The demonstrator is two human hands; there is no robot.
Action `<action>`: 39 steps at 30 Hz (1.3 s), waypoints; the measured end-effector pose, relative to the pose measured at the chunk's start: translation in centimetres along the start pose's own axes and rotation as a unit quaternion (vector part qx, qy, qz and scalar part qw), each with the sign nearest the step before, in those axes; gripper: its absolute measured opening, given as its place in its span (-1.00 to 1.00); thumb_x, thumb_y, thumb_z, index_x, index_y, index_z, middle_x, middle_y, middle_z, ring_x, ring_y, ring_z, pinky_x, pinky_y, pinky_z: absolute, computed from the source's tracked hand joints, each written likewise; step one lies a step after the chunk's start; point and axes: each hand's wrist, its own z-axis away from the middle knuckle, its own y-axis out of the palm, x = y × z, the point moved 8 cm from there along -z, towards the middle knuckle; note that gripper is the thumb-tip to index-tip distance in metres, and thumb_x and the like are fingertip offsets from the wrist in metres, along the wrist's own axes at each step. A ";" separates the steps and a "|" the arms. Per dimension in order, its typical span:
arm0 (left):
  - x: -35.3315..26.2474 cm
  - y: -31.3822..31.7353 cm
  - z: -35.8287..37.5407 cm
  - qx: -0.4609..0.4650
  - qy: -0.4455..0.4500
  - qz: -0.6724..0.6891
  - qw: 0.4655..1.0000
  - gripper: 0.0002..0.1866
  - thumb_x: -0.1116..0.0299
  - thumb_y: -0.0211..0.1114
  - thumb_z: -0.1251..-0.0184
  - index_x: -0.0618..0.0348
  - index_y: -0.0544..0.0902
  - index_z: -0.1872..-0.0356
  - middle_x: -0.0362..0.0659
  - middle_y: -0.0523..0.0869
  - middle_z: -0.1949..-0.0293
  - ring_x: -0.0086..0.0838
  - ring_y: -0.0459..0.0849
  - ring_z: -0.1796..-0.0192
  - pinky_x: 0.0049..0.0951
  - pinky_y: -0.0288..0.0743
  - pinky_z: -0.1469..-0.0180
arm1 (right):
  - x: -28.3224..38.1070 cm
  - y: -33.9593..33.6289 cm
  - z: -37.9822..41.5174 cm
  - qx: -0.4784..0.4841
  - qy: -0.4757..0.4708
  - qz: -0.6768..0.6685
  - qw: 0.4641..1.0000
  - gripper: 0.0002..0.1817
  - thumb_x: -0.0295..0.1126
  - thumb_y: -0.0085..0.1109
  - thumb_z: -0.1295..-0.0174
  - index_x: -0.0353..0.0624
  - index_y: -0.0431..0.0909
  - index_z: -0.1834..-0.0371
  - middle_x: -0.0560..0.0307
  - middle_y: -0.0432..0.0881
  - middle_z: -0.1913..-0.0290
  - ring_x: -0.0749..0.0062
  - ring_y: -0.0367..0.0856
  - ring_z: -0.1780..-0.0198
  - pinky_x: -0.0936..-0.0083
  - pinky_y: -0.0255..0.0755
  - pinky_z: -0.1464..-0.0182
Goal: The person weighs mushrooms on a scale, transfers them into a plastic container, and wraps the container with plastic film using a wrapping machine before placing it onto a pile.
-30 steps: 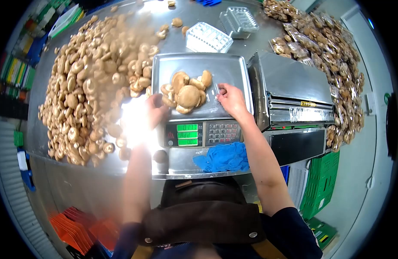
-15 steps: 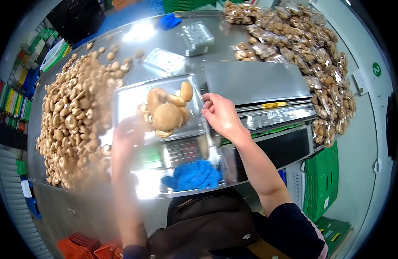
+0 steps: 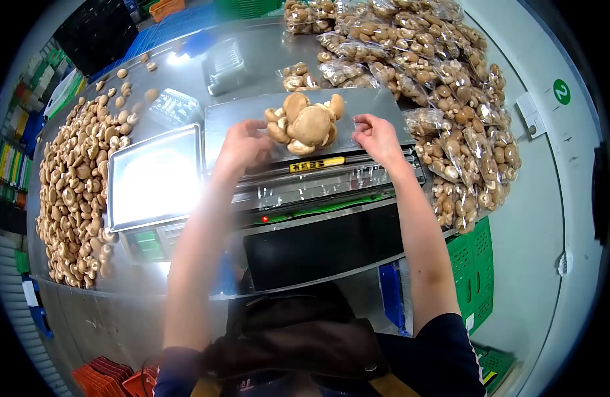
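A cluster of brown mushrooms (image 3: 309, 124) lies on the flat metal plate (image 3: 229, 109) of a machine, directly between both hands. Whether a clear tray or film is under it cannot be made out. My left hand (image 3: 245, 144) is left of the cluster, slightly blurred, its fingers loosely curled and apart. On the other side, my right hand (image 3: 377, 137) hovers over the plate's right part, with a gap between thumb and bent fingertips and nothing visible in it. Below the cluster, a yellow label (image 3: 317, 164) marks the machine's front strip.
Loose mushrooms (image 3: 80, 185) are heaped at the left. Beside the machine is a scale with a shiny pan (image 3: 156, 178). Clear trays (image 3: 176, 108) rest behind it. Bagged mushrooms (image 3: 444, 92) pile up at the right, above a green crate (image 3: 473, 271). Red crates (image 3: 106, 377) stand lower left.
The mushroom cluster has moved right from the scale pan onto the machine's plate. My left hand has come over to its left side. The camera view has shifted right.
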 end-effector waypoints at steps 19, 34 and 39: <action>-4.6 5.1 9.9 0.164 0.414 -0.611 0.654 -0.45 0.44 0.42 0.12 0.00 0.61 -0.05 -0.17 0.52 -0.22 -0.17 0.48 -0.15 -0.08 0.27 -0.30 | -1.7 -4.3 5.6 0.214 -0.345 0.287 0.868 -0.61 -0.42 0.21 -0.18 0.19 0.54 -0.09 0.23 0.42 -0.33 0.19 0.66 0.09 0.39 0.60 0.19; -11.9 -5.7 -1.7 -0.168 0.318 -0.177 0.916 -0.74 0.37 0.07 -0.46 0.17 0.55 -0.08 0.00 0.60 -0.16 -0.29 0.56 -0.22 -0.33 0.35 -0.32 | 4.2 -10.9 -7.6 -0.099 -0.177 -0.017 0.979 -0.59 -0.23 0.06 -0.40 -0.22 0.43 -0.22 -0.01 0.63 -0.09 0.24 0.65 -0.03 0.42 0.47 -0.16; -0.3 0.0 -8.2 0.063 0.161 -0.331 0.928 -0.51 0.29 0.23 -0.23 0.28 0.45 -0.16 0.11 0.23 -0.43 -0.22 0.19 -0.48 -0.29 0.09 -0.46 | -4.3 0.2 -9.2 0.115 -0.195 0.141 0.964 -0.63 -0.18 -0.08 -0.44 -0.25 0.44 -0.10 -0.18 0.36 -0.26 -0.06 0.44 -0.21 0.24 0.27 -0.32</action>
